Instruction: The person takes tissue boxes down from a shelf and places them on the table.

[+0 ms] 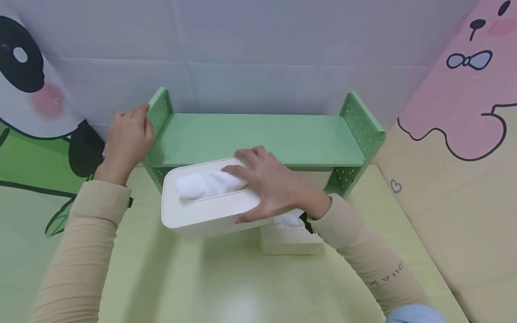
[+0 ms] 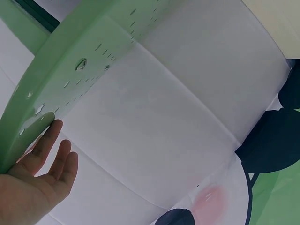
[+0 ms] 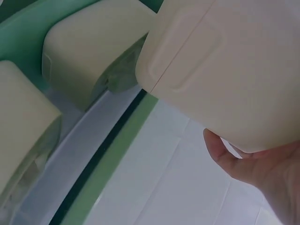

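Note:
My right hand [image 1: 274,184] grips a white tissue box [image 1: 210,215] from above, fingers over its lid and thumb at the near side. White tissue bunches in the oval slot of its lid. The box is held tilted in front of the green shelf [image 1: 258,134], above the table. In the right wrist view, its smooth side [image 3: 234,79] fills the upper right, with the thumb under one corner. At the shelf's left side panel [image 1: 159,112], my left hand [image 1: 131,134] holds the upper edge between fingers and thumb; the left wrist view shows the other fingers loosely bent.
A second white tissue box [image 1: 291,242] stands on the pale table [image 1: 161,287], partly behind my right wrist. Another white box [image 1: 317,177] sits under the shelf board. The right side panel [image 1: 361,125] rises beside it. A light cloth wall [image 1: 258,54] hangs close behind.

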A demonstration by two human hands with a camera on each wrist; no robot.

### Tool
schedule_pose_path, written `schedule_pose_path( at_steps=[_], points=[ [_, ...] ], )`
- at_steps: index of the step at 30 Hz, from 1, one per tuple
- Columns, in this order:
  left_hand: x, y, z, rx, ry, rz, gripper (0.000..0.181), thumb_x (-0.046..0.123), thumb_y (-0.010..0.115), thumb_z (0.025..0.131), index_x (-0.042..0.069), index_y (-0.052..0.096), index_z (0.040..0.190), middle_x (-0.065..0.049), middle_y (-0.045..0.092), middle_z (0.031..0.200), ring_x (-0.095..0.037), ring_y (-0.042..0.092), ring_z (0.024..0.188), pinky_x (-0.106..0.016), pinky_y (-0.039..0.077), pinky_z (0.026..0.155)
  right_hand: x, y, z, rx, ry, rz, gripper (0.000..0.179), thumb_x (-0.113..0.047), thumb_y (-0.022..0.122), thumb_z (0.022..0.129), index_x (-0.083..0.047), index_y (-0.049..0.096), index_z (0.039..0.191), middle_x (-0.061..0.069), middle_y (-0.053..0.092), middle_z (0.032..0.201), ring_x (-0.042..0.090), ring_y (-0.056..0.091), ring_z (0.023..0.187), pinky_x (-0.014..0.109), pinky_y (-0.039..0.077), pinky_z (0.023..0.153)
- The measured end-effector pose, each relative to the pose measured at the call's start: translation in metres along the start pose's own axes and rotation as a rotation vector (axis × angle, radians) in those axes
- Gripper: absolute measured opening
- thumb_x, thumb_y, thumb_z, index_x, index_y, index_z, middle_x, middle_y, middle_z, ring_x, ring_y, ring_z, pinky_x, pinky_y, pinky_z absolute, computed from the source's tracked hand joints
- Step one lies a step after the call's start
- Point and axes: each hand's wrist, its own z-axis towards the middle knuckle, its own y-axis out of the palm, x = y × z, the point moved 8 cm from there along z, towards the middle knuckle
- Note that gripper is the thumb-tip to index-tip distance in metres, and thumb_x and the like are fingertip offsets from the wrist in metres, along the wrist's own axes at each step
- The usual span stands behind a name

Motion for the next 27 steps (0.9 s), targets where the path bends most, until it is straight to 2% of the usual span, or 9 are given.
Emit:
schedule_pose_path(
  at_steps=[4,8,14,27],
  points=[
    [0.000,-0.002,0.000,0.012,0.006,0.006,0.043,0.011,0.030,0.095,-0.009,0.044,0.130,-0.033,0.052,0.120,-0.049,0.049,0.106,-0.055,0.033,0.095,-0.006,0.014,-0.003,-0.007,0.001,-0.015,0.083,-0.070,0.061,0.063,-0.020,0.045,0.128,0.010,0.041,0.128,0.026,0.040,0.107,0.038,0.039,0.083],
    [0.000,-0.001,0.000,0.009,0.002,0.008,0.043,0.012,0.029,0.095,-0.009,0.044,0.130,-0.033,0.052,0.120,-0.050,0.049,0.106,-0.055,0.033,0.095,-0.010,0.034,-0.006,-0.047,0.017,-0.027,0.085,-0.070,0.060,0.064,-0.021,0.044,0.131,0.011,0.040,0.132,0.027,0.039,0.112,0.040,0.041,0.086],
    [0.001,-0.003,-0.001,0.030,0.020,0.000,0.042,0.011,0.031,0.095,-0.010,0.046,0.128,-0.033,0.054,0.118,-0.049,0.051,0.105,-0.055,0.035,0.094,-0.012,0.071,-0.014,-0.106,0.063,0.019,0.085,-0.070,0.060,0.065,-0.023,0.040,0.133,0.012,0.035,0.137,0.029,0.035,0.118,0.044,0.039,0.092],
    [0.002,-0.002,-0.001,0.043,0.027,-0.009,0.041,0.010,0.031,0.095,-0.010,0.046,0.128,-0.033,0.054,0.117,-0.048,0.052,0.105,-0.054,0.035,0.093,-0.008,0.136,-0.022,-0.106,0.130,-0.002,0.087,-0.072,0.058,0.066,-0.024,0.038,0.135,0.012,0.031,0.140,0.029,0.032,0.123,0.047,0.034,0.099]
  ],
)
